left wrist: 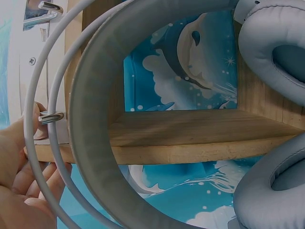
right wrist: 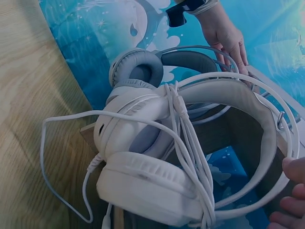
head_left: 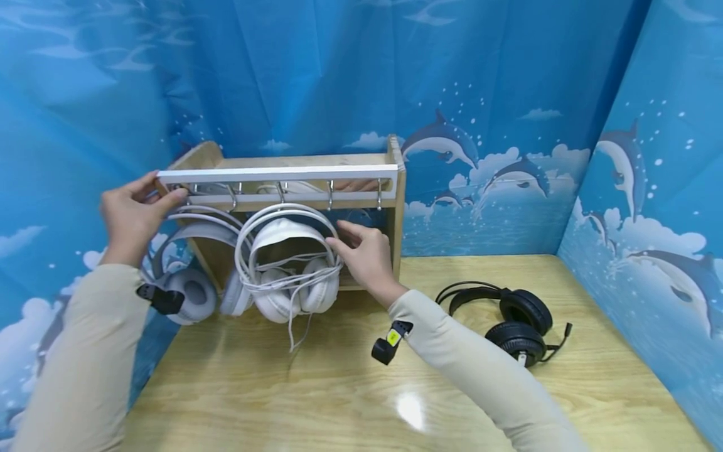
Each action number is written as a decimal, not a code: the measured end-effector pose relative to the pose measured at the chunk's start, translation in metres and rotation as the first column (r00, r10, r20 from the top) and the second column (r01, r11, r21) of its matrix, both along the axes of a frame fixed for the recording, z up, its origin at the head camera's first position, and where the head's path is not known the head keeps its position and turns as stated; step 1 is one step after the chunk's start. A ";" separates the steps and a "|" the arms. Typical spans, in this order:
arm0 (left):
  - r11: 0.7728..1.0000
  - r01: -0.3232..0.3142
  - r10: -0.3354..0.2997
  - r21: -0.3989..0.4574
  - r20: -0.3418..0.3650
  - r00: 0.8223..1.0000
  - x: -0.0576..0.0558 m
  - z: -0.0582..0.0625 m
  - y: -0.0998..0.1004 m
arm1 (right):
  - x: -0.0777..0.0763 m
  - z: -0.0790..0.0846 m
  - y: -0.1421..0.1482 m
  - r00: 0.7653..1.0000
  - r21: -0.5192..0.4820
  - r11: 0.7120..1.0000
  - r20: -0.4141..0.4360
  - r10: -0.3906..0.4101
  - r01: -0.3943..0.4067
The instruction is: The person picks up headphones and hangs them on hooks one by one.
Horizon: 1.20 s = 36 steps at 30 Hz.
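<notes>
Right hand [head_left: 366, 252] seemingly pinches the white headphones [head_left: 275, 295]

A black headset [head_left: 515, 339] lies on the wooden table [head_left: 610, 383] before blue dolphin-print curtains [head_left: 486, 75].

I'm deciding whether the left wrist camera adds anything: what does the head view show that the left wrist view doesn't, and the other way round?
Only the head view: the black headset lying on the table, the white headphones with their bundled cable, and the right hand.
Only the left wrist view: the screw in the white rail.
Both: the grey headphones, the left hand at the rail's end, the wooden rack, metal hooks and dolphin-print curtain.
</notes>
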<state>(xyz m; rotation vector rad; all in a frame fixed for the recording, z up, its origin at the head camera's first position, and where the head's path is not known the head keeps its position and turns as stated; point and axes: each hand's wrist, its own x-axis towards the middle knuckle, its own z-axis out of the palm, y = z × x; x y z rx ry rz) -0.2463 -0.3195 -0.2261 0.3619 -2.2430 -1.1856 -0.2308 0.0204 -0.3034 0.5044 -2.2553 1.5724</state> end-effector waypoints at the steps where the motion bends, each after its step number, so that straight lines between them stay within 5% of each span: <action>1: 1.000 0.001 -0.001 -0.001 -0.002 1.000 0.000 0.000 0.000 | 0.001 -0.001 0.003 1.000 -0.002 1.000 0.008 0.006 -0.006; 16: 0.999 0.024 -0.024 0.034 0.001 1.000 0.002 0.003 0.003 | 0.020 -0.033 0.060 0.987 -0.013 0.999 0.154 0.038 -0.036; 36: 0.999 0.022 -0.022 0.029 -0.019 1.000 0.002 0.001 0.001 | 0.032 -0.103 0.141 0.926 0.055 0.990 0.351 -0.141 0.130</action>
